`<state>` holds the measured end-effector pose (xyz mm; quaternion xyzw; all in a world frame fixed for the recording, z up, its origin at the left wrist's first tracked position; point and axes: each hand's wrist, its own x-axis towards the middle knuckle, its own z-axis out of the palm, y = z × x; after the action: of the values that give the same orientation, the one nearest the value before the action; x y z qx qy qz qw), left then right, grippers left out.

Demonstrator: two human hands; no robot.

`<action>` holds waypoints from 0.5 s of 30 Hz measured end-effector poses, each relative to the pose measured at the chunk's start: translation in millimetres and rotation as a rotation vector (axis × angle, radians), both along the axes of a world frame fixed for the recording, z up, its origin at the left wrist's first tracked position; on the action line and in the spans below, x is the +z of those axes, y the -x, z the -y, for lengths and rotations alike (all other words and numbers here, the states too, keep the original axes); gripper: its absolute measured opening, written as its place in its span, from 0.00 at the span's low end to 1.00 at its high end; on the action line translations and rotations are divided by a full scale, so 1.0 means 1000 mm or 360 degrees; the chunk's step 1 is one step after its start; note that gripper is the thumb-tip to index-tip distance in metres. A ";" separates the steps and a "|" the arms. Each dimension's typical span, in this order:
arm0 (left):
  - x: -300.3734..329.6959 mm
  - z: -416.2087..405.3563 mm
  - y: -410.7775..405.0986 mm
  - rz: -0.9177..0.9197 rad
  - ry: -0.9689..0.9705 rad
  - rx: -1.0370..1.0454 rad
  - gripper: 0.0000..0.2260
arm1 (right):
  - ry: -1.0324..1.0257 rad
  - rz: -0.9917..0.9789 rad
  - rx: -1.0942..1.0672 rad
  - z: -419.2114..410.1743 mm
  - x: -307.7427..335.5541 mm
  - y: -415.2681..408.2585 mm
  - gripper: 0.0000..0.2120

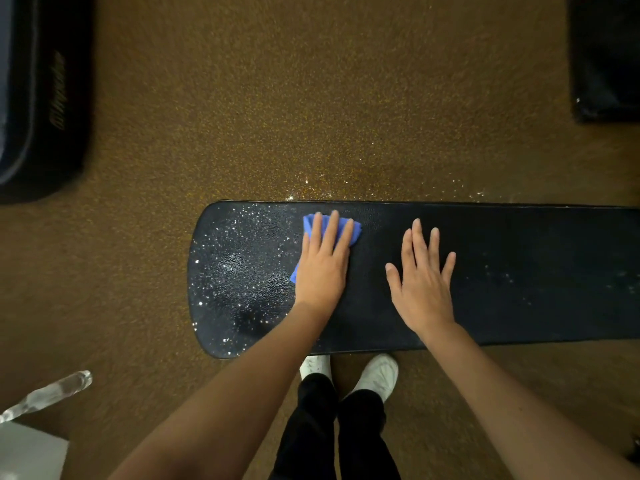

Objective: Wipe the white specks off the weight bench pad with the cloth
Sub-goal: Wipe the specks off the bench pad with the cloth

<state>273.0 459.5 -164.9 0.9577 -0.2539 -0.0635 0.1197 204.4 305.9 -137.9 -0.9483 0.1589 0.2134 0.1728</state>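
the left hand (pixel 323 261) covers most of the blue cloth (pixel 353 228); only its far edge and a near-left corner show. the weight bench pad (pixel 519 271) is cut off by the right picture edge. faint specks (pixel 505 275) on its right part are too blurred to count. the lettering on the dark object (pixel 45 98) at the left edge is illegible. the dark object (pixel 606 57) at top right is cropped. one white shoe (pixel 315 365) is partly hidden under the pad.

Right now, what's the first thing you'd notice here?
The bright blue cloth pops out, pressed flat under the left hand on the black bench pad. Next to it, white specks sparkle all over the pad's rounded left end. The right hand lies flat on the cleaner middle.
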 end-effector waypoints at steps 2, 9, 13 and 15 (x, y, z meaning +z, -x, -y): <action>-0.002 -0.007 -0.009 0.0028 -0.0035 -0.0130 0.20 | 0.0003 -0.0009 -0.0002 0.000 0.000 0.000 0.30; -0.008 -0.016 -0.047 -0.0043 0.0056 0.0472 0.21 | 0.0009 -0.0013 0.0039 0.003 -0.001 0.002 0.30; -0.002 -0.016 -0.004 0.0001 0.0073 0.0194 0.22 | 0.0002 -0.0007 0.0016 0.001 0.001 0.000 0.30; -0.003 -0.031 0.000 0.0019 0.0020 -0.0105 0.22 | -0.0002 -0.0006 0.0031 0.002 0.001 0.000 0.30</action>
<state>273.0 490.1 -168.1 0.9484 -0.2864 -0.0600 0.1220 204.6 303.6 -136.6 -0.9493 0.1500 0.2170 0.1711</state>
